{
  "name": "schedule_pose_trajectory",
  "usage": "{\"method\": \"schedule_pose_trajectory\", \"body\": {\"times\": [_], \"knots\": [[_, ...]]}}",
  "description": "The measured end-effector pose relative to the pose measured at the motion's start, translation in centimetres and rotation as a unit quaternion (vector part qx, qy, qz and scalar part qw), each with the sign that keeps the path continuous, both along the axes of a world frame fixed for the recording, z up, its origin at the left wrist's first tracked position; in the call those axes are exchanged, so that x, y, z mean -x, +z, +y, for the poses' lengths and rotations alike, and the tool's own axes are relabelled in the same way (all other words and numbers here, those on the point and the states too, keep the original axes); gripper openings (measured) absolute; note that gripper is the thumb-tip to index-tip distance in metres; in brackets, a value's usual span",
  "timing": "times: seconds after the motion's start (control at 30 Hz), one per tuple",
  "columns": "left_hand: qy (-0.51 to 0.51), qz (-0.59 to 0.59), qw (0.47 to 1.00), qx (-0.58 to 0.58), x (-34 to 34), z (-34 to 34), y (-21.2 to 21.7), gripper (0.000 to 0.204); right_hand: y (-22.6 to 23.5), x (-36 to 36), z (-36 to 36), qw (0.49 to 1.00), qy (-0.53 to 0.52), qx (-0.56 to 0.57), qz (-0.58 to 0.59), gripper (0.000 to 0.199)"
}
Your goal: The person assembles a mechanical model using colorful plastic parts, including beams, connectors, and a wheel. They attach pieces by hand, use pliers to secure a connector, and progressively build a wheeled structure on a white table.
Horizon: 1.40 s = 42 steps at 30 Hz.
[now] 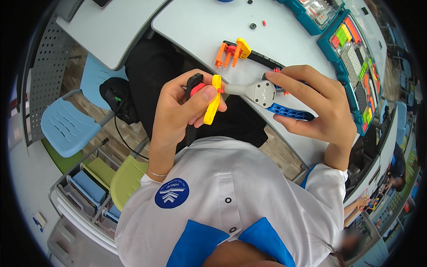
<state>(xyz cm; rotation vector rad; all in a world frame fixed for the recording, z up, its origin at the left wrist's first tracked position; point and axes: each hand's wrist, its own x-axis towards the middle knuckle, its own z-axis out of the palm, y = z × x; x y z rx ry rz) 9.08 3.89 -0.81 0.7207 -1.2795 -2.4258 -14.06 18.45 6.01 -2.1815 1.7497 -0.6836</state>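
Note:
My left hand [184,104] is closed around a small assembly of building-kit parts: a yellow toothed beam [213,100], a red round piece [197,89] and a black strip [191,133]. In my right hand [320,102] is a pair of pliers with a grey head [260,93] and blue handles [291,111], gripped between fingers and thumb. The pliers' light nose points left and meets a small orange-red pin at the yellow beam; whether the jaws clamp it I cannot tell. Beyond the hands lies another assembly [242,50] of orange, yellow, red and black parts.
A teal case [336,62] of sorted colourful parts stands at the right of the white table [191,22]. A small black wheel [253,26] and a red pin [264,22] lie at the back. Blue chairs [71,129] and a black bag [118,100] are at the left.

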Motion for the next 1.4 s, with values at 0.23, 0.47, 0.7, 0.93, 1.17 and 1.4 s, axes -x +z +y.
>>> {"method": "schedule_pose_trajectory", "body": {"times": [0.23, 0.47, 0.7, 0.93, 1.17, 1.4], "knots": [[-0.015, -0.008, 0.998, 0.061, -0.1, 0.1, 0.2, 0.017, 0.1, -0.4, 0.2, 1.000, 0.009, 0.007, 0.020, 0.056], [0.021, -0.044, 0.993, 0.111, 0.0, 0.8, 0.7, 0.018, 0.6, -0.8, 1.1, 0.998, 0.003, -0.055, 0.012, 0.058], [0.026, -0.031, 0.992, 0.123, 0.8, 1.6, 1.0, 0.025, 0.8, 1.5, 1.0, 0.993, 0.037, -0.078, -0.077, 0.053], [0.036, 0.024, 0.997, 0.072, 1.0, 2.0, 0.8, 0.015, 0.0, 3.3, 0.1, 0.979, 0.080, -0.109, -0.150, 0.059], [0.170, 0.004, 0.982, 0.084, -2.4, -1.5, -0.5, 0.027, 2.3, 6.3, 2.1, 0.990, -0.127, -0.050, 0.028, 0.048], [0.153, -0.002, 0.984, 0.089, -2.4, -2.2, -2.4, 0.031, -3.2, 8.5, 0.7, 0.967, -0.220, -0.035, 0.121, 0.042]]}}
